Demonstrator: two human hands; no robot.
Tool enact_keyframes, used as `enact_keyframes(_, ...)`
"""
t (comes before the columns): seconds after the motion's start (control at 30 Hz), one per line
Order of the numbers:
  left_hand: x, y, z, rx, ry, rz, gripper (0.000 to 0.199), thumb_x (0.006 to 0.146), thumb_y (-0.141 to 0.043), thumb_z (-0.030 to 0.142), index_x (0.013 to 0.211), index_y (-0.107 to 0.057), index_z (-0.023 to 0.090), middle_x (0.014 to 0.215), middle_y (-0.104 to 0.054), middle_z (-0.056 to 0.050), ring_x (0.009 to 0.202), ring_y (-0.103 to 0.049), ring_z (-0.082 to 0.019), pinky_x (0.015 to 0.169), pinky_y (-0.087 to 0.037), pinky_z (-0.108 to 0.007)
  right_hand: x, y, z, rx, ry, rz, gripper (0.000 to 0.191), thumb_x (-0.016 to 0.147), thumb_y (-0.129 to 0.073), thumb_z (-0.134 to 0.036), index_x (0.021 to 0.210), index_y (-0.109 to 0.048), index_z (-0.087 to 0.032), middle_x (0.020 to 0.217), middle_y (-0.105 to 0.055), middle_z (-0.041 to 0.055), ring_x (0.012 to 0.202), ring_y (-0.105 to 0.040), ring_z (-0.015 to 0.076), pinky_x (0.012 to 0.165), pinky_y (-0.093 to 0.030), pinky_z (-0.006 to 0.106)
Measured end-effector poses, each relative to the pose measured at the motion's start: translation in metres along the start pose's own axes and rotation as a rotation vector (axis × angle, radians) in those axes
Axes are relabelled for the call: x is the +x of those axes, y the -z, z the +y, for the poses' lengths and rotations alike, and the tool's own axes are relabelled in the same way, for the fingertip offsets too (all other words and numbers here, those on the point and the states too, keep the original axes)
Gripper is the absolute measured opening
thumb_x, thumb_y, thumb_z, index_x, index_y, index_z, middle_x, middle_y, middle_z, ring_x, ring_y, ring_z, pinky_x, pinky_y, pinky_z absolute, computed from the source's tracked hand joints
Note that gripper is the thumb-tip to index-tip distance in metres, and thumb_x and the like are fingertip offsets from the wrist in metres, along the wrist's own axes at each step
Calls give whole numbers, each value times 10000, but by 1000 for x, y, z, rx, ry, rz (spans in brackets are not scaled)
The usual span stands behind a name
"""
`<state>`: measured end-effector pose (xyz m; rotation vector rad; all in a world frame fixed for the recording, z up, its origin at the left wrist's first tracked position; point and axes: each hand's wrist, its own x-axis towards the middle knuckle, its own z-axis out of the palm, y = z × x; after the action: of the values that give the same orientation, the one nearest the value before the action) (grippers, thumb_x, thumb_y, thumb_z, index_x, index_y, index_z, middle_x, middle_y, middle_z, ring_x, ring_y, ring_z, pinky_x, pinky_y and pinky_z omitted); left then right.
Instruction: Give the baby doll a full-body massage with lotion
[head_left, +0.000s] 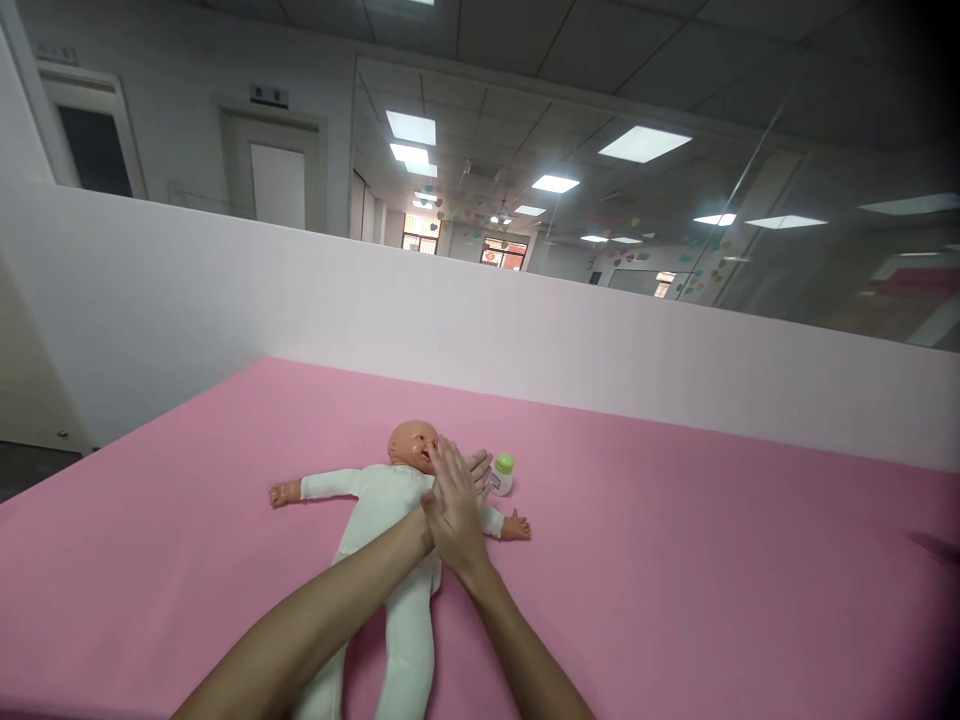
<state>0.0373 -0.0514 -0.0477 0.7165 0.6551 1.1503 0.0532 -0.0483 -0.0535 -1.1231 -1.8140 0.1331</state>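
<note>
A baby doll (390, 510) in a white cloth suit lies on its back, its bare head (411, 442) toward the wall and its arms spread out. Over its chest and one shoulder, my two hands meet flat, one against the other. My right hand (454, 505) is nearer to me, with straight fingers pointing up and away. Behind it, my left hand (481, 468) is mostly hidden; only its outstretched fingers show. No object is visible between the palms. Just right of my fingers stands a small clear bottle (502, 477) with a green cap.
The doll and bottle rest on a pink padded surface (675, 560). A low white wall (525, 330) runs along its far side, with glass panes above. Two doors (277, 180) appear beyond at the left.
</note>
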Motion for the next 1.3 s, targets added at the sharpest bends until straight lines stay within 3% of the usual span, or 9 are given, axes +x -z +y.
enact_keyframes(0.1,-11,20,38,247,-28,-81,741,1051,-162,504,849,-793,172,1002,-801,-183,1050,-749,-165,807,-583,-215,9,4,-9,31,-67,42,662,1048,-327,-603,1600,-352,-239,1655,-358,85,1557,-260,281,1267,-196,578)
enact_keyframes(0.2,-15,46,65,-15,-56,-143,631,1041,-310,554,1253,-725,128,1337,-693,-166,1315,-615,-240,1075,-503,-357,0,-5,-14,67,-193,74,654,1070,-305,-538,1642,-221,-232,1687,-280,86,1575,-201,268,1251,-266,568)
enact_keyframes(0.37,-26,57,38,-251,-190,-26,679,998,-383,621,1607,-352,323,1616,-435,-36,1560,-237,-251,1249,-318,-436,-21,-28,-43,-34,52,-73,761,1018,-460,-575,1649,-201,-237,1692,-263,88,1578,-167,327,1261,-222,595)
enact_keyframes(0.47,-29,58,35,-232,-134,-136,731,991,-308,692,1575,-427,270,1592,-469,-77,1547,-278,-293,1230,-344,-469,-13,-24,-39,-65,57,-75,722,1025,-450,-569,1634,-265,-228,1678,-301,87,1576,-183,317,1266,-214,586)
enact_keyframes(0.6,-27,84,70,-125,-94,-315,756,1000,-290,713,1412,-619,170,1544,-524,-139,1486,-410,-297,1224,-344,-451,-10,-12,-4,-1,-117,-11,675,1060,-366,-532,1639,-232,-211,1695,-247,92,1576,-194,279,1262,-248,563)
enact_keyframes(0.73,-24,128,89,292,-394,-62,633,1005,-398,662,1324,-673,188,1484,-592,-122,1446,-472,-271,1243,-295,-428,-27,-15,24,8,-252,-65,706,1052,-365,-563,1634,-246,-182,1691,-247,114,1572,-207,282,1263,-244,561)
enact_keyframes(0.87,-15,177,73,866,-531,200,582,998,-461,594,1327,-661,159,1480,-586,-163,1435,-481,-305,1245,-258,-495,-35,-35,41,-30,-212,-215,714,1039,-382,-581,1608,-323,-154,1661,-320,139,1547,-287,287,1267,-237,544)
enact_keyframes(1.03,-4,219,57,1206,-483,114,659,976,-483,591,1450,-554,138,1585,-455,-171,1504,-378,-291,1258,-221,-466,-35,-46,63,-138,-211,-311,714,1046,-313,-602,1579,-381,-131,1634,-368,164,1525,-338,291,1257,-246,542)
enact_keyframes(1.3,-9,257,70,1947,-535,223,660,1039,-338,530,1484,-511,74,1590,-437,-191,1503,-365,-346,1230,-262,-523,-55,0,112,-651,-142,-330,650,1054,-338,-534,1464,-536,-70,1525,-523,210,1429,-467,355,1226,-264,544)
